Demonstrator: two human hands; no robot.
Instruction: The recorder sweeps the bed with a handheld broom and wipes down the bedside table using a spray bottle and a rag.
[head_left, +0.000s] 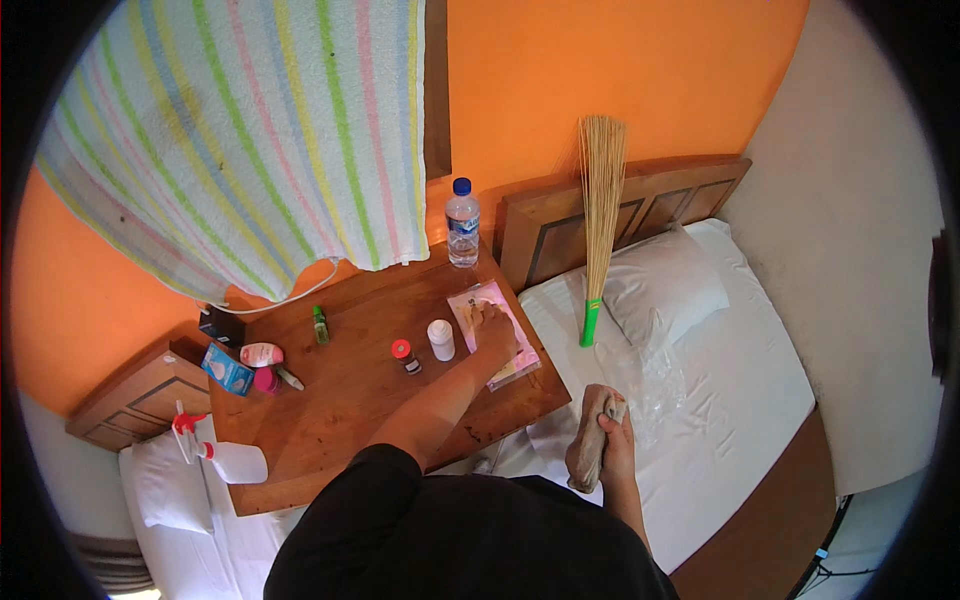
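My left hand (495, 330) rests on a pink printed packet in a clear plastic sleeve (515, 364) at the right side of the wooden table (330, 442); whether its fingers grip the packet cannot be told. Over the edge of the white bed, my right hand (618, 442) holds a folded brown-grey cloth (589, 442). Just left of the packet stand a white bottle (441, 340) and a small dark jar with a red lid (406, 356). A water bottle with a blue cap (463, 225) stands at the table's back corner.
A stick broom with a green handle (592, 319) and a crumpled clear plastic bag (656, 382) lie on the right bed (727, 420). Small toiletries, a blue box (227, 369) and a spray bottle (238, 463) are at left. A striped towel (262, 127) hangs above the table.
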